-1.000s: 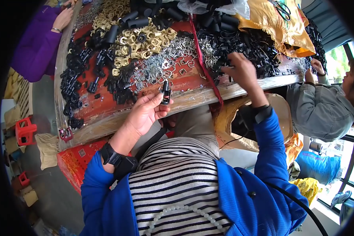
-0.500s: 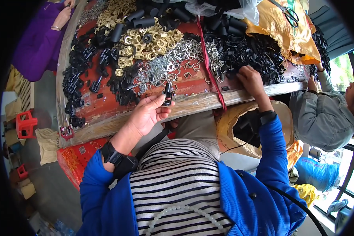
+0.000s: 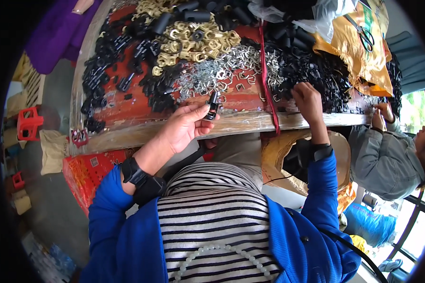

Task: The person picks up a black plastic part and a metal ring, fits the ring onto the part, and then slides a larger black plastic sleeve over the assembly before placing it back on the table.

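Between the thumb and fingers of my left hand is a small black plastic fitting, held upright just above the table's near edge. It has a narrow top and a wider, hollow-looking lower part. My right hand is closed in a pinch at the near side of a heap of small black plastic pieces. Its fingertips are partly hidden, so whatever is between them cannot be made out. Left of it lie silver metal rings, tiny silvery parts and brass-coloured pieces.
A red strap crosses the wooden-edged red table. Black fittings cover its left side. Scissors rest on an orange sack. An open sack stands below the edge. Co-workers sit at left and right.
The view has shifted, so the table appears further right. My right hand's fingers are bent more tightly and its wrist is more upright. My left hand still holds the black fitting.
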`<state>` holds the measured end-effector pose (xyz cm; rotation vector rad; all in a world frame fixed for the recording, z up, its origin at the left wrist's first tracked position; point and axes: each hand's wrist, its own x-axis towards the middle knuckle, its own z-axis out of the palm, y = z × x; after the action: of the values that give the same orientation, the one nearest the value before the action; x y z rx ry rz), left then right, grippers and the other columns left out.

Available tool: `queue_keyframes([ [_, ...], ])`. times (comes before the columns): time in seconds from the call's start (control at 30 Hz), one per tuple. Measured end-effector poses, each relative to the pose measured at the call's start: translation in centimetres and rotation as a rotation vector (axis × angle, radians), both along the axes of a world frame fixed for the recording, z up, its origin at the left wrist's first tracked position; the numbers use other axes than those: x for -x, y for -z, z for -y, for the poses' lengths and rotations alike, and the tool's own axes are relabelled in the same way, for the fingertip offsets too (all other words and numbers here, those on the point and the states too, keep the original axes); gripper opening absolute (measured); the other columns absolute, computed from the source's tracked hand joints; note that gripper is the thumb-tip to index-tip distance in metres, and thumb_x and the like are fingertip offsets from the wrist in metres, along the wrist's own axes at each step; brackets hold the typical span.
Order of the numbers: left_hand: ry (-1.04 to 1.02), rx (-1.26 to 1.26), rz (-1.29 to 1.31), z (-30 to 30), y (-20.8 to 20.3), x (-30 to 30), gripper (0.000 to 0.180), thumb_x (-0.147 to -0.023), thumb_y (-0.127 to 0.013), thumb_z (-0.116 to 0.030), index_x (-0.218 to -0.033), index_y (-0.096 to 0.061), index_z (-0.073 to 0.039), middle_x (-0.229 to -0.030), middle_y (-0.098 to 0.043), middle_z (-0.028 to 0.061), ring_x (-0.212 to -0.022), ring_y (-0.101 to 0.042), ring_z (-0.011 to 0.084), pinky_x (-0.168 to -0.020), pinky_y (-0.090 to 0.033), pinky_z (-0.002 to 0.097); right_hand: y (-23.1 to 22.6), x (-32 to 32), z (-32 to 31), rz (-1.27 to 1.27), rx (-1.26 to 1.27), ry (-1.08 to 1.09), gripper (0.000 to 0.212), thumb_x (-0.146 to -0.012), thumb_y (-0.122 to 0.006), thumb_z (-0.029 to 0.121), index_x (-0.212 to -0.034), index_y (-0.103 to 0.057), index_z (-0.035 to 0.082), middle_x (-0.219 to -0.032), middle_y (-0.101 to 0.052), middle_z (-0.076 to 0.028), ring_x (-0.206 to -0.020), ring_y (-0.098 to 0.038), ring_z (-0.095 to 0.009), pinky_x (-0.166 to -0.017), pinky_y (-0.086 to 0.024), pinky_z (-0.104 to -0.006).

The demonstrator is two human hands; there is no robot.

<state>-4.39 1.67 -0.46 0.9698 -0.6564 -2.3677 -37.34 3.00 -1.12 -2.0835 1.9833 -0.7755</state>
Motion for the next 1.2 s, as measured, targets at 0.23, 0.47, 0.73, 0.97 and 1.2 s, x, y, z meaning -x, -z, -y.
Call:
queue_keyframes([
  [0.23,-0.068,0.019,-0.030,-0.6,0.3,-2.8,0.023,-0.082,-0.047,-0.021,-0.098,-0.051,-0.004,-0.086,-0.057,0.0079,-0.067,-0.054,0.0094,-0.058,-0.045,0.0201,-0.4,-4.9,-0.3,0.046,-0.014,-0.077,0.007,-0.069,-0.058,0.006,-0.074,-0.055,0.002,-0.065,-0.051,-0.008,-0.054,-0.051,-0.020,-0.050,-0.040,-0.0262],
  [0.47,-0.184,-0.003,-0.039,0.5,0.9,-5.7,0.020,-0.079,-0.053,-0.023,-0.091,-0.055,-0.007,-0.085,-0.058,0.0070,-0.065,-0.055,0.0098,-0.055,-0.045,0.0201,-0.3,-14.5,5.7,0.111,0.040,-0.497,0.012,-0.067,-0.059,0.007,-0.078,-0.056,0.003,-0.067,-0.053,-0.009,-0.055,-0.052,-0.022,-0.050,-0.041,-0.0280],
  [0.73,-0.273,-0.070,-0.080,1.8,0.2,-7.3,0.020,-0.081,-0.049,-0.021,-0.091,-0.054,-0.004,-0.084,-0.058,0.0081,-0.065,-0.055,0.0104,-0.057,-0.046,0.0208,1.3,-19.9,12.6,-0.268,0.048,-0.259,0.015,-0.072,-0.054,0.022,-0.071,-0.049,0.008,-0.068,-0.052,-0.011,-0.056,-0.053,-0.028,-0.048,-0.042,-0.0365],
  [0.97,-0.263,-0.040,-0.135,2.1,0.8,-6.9,0.017,-0.080,-0.052,-0.021,-0.086,-0.054,-0.005,-0.083,-0.059,0.0084,-0.062,-0.056,0.0102,-0.057,-0.047,0.0216,0.8,-20.0,11.8,-0.290,0.127,-0.330,0.018,-0.070,-0.055,0.023,-0.075,-0.045,0.010,-0.076,-0.049,-0.009,-0.055,-0.053,-0.028,-0.047,-0.043,-0.0367],
  [1.2,-0.251,-0.026,-0.113,0.6,0.3,-6.8,0.017,-0.080,-0.051,-0.021,-0.086,-0.055,-0.006,-0.083,-0.059,0.0077,-0.063,-0.055,0.0109,-0.058,-0.046,0.0225,1.5,-20.6,11.4,-0.393,0.034,-0.278,0.020,-0.069,-0.054,0.022,-0.082,-0.044,0.010,-0.077,-0.050,-0.011,-0.058,-0.054,-0.029,-0.049,-0.045,-0.0365],
])
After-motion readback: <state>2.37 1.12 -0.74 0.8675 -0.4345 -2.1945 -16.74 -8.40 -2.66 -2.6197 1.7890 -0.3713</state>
